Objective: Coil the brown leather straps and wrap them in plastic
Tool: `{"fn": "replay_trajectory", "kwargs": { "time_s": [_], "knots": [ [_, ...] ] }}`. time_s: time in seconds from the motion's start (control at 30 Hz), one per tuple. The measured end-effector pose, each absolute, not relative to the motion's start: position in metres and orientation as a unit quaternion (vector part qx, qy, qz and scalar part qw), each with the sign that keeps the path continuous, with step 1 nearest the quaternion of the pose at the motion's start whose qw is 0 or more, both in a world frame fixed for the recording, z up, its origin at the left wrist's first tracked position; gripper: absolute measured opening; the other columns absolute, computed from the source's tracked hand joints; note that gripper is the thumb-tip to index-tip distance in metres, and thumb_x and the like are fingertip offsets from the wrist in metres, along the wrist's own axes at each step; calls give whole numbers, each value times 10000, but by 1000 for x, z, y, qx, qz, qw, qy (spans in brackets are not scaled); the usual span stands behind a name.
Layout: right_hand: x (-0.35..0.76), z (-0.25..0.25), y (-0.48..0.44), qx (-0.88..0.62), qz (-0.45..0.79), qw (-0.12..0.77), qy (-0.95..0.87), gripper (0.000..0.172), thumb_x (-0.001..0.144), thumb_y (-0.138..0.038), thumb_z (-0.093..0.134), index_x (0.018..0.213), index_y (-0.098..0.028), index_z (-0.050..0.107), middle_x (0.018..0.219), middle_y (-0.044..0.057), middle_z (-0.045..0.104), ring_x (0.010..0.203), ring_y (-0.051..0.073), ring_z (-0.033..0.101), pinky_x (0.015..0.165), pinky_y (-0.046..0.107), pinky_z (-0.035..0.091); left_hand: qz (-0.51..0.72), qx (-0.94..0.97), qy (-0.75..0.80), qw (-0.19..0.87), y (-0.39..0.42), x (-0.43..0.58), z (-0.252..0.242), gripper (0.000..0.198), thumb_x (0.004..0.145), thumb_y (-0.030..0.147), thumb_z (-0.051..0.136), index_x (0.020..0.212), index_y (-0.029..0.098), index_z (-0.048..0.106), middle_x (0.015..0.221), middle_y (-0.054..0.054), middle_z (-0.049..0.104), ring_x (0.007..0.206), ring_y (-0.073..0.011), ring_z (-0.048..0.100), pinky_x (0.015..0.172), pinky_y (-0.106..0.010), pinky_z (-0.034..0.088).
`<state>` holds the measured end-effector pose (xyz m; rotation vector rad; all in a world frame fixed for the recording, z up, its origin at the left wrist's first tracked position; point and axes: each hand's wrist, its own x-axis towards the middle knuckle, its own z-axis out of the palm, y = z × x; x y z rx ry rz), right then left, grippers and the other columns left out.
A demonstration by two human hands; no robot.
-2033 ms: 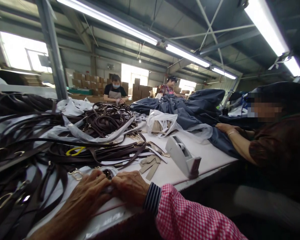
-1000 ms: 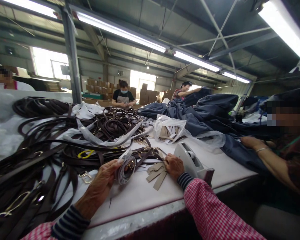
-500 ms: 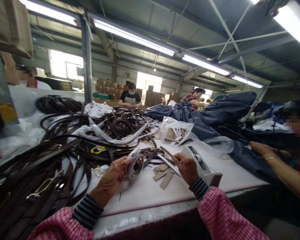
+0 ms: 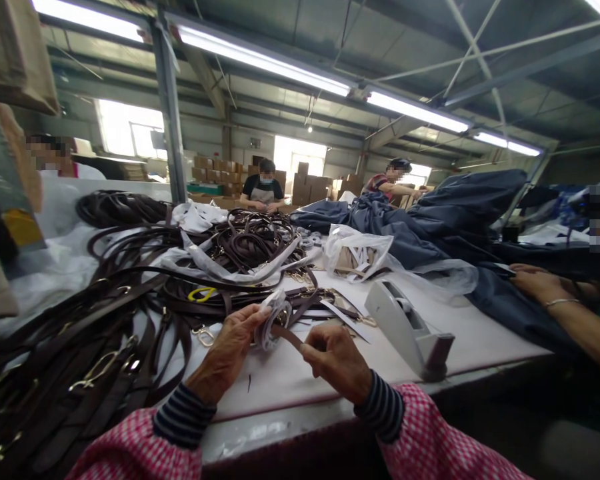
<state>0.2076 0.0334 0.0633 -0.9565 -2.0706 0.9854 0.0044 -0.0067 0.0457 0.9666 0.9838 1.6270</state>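
Gripping wrapped strap coil (image 4: 271, 321), left hand (image 4: 230, 353) stayed put; right hand (image 4: 337, 360), back from tape dispenser (image 4: 405, 327), pinched brown strip (image 4: 286, 335) beside coil.

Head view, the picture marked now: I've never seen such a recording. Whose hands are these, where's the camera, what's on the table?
There is no machine: the camera sits on a person's head, looking forward and down at their own bare hands. The left hand grips a plastic-wrapped strap coil; the right hand pinches its brown strap end. On the white table lie a pile of dark straps, a tape dispenser and a plastic bag. The hand at the right edge is a co-worker's.
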Motion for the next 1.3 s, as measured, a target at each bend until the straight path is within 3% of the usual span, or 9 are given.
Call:
{"fn": "replay_trajectory", "kwargs": {
  "time_s": [0.23,0.47,0.8,1.0,1.07,1.17,1.23,1.3],
  "knots": [
    [186,58,41,-328,474,371,-728,240,800,-263,651,576,-189,607,484,-30,599,444,98,532,469,200,401,662,404,412,479,-6,5,46,314,777,451,845,801,172,705,751,6,662,672,-139,544,633,-243,432],
    [194,60,37,-323,522,361,-701,243,774,-281,646,558,-194,578,438,-39,558,360,76,411,396,199,324,664,406,424,464,-6,3,46,322,789,458,832,827,163,710,776,-3,659,678,-137,536,624,-241,425],
    [174,49,53,-274,547,374,-697,332,833,-457,705,692,-163,640,566,-5,638,439,88,502,421,190,369,627,466,437,446,-8,3,42,292,840,437,793,784,159,728,756,-14,665,703,-155,542,671,-264,410],
    [192,43,52,-227,595,397,-661,325,921,-431,591,1124,-190,670,769,18,699,593,140,606,454,205,436,629,457,467,420,-16,-4,44,282,829,430,795,774,158,743,732,0,647,679,-142,500,671,-259,382],
    [204,40,46,-200,544,396,-712,318,922,-320,590,1215,-219,660,909,42,720,683,156,627,471,211,454,625,454,476,420,-21,-4,47,294,824,445,794,781,158,746,726,3,637,675,-142,486,665,-261,377],
    [217,37,30,-150,315,404,-846,332,951,-186,575,1265,-253,658,1102,75,718,877,192,658,698,290,556,595,471,503,415,-32,0,57,317,821,472,777,761,164,734,692,8,600,650,-148,456,632,-274,355],
    [223,35,17,-111,165,409,-891,285,993,-141,513,1199,-243,682,1074,86,717,931,207,654,841,346,551,552,503,535,394,-40,6,63,307,819,464,764,725,175,714,664,14,566,642,-157,448,624,-286,339],
    [227,33,6,-90,88,420,-899,296,1007,-109,445,1122,-225,692,978,87,712,887,210,646,857,363,546,505,555,572,330,-50,14,63,255,810,412,766,709,186,704,703,0,583,697,-185,492,666,-307,353]
  ]
}}
